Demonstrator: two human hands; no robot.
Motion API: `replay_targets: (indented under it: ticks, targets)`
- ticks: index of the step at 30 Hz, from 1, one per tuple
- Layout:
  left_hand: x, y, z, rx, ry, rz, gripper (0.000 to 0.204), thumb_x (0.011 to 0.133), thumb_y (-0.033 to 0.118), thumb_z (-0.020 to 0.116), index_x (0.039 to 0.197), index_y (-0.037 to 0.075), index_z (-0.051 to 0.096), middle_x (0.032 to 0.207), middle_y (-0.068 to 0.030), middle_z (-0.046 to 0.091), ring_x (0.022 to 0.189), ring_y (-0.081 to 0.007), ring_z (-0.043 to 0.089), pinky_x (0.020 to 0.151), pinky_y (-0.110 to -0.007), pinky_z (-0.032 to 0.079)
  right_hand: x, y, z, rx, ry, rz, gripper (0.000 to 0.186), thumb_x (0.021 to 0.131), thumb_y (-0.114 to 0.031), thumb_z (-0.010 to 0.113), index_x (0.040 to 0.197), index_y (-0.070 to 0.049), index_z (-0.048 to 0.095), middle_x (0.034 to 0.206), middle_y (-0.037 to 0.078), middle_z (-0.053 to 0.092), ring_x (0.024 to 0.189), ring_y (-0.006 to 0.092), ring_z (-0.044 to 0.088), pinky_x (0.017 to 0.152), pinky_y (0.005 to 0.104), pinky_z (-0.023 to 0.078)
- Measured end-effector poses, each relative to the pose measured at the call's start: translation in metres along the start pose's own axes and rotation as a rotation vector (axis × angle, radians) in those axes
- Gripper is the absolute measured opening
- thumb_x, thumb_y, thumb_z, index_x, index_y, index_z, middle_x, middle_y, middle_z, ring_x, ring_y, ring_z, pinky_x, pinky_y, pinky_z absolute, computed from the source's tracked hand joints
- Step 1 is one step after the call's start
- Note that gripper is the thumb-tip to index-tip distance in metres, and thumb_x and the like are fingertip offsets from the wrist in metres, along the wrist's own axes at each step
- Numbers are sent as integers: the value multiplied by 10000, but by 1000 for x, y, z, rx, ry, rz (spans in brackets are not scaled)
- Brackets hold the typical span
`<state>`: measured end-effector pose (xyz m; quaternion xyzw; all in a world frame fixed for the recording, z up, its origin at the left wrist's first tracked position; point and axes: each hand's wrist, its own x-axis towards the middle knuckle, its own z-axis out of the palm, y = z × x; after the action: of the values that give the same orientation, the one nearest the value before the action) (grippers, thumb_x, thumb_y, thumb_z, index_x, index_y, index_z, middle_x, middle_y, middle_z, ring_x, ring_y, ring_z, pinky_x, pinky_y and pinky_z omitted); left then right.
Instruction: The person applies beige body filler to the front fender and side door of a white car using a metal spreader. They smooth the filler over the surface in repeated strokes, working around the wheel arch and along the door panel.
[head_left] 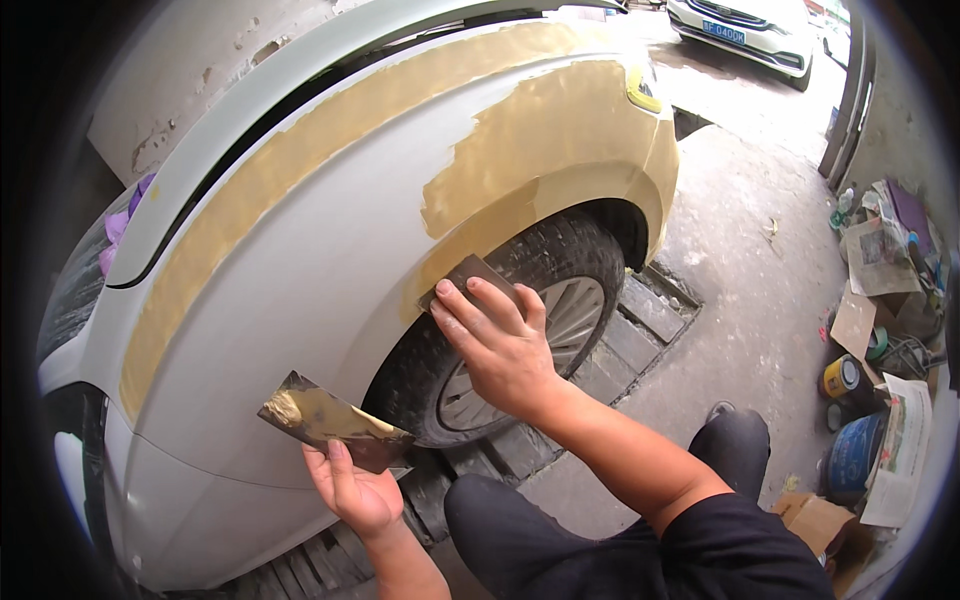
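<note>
My left hand (358, 492) grips a dark flat putty board (325, 422) at its lower edge. A lump of yellowish putty (284, 408) sits on the board's left end, with more smeared along its upper edge. Fingers closed, my right hand (500, 350) presses a dark, thin putty spreader (473, 270) against the white car fender (340, 240), at the rim of the wheel arch. Tan putty (545, 130) coats the front of the fender, and a long strip (300, 165) of it follows the upper edge. The fingers hide part of the spreader.
Below the arch are the tyre (400, 385) and its silver wheel (575, 315), over a floor grating (640, 310). Along the right wall lie cardboard (853, 322), a yellow-labelled can (842, 376), a blue bucket (853, 452) and newspaper (903, 450). Another white car (750, 30) stands outside.
</note>
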<state>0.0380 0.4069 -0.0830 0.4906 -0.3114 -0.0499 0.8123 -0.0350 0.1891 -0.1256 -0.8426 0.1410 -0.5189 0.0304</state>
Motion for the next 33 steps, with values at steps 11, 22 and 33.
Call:
replay_targets:
  ticks: [11,22,33]
  targets:
    - [-1,1,0,-2,8,9,402,1066,119,504,1452,7,488,1337,-130,624,1193,-238,617,1034,-402,489,15,-9,-2,0,34,-31,513,850,-124,623,1362,-144,659,1560,0,522,1389,229,454,1108,565,282]
    - [0,2,-1,-5,-27,-4,409,1068,128,498,1454,-5,488,1334,-131,626,1193,-238,615,1038,-399,490,25,36,-22,43,109,66,480,851,-65,622,1325,-120,672,1481,6,600,1335,236,505,1088,520,298]
    - [5,-2,3,1,-77,7,419,1079,134,503,1477,8,483,1353,-122,625,1208,-235,613,1053,-400,480,6,52,-32,62,162,149,504,837,-30,617,1334,-106,660,1478,31,600,1342,268,499,1070,488,326]
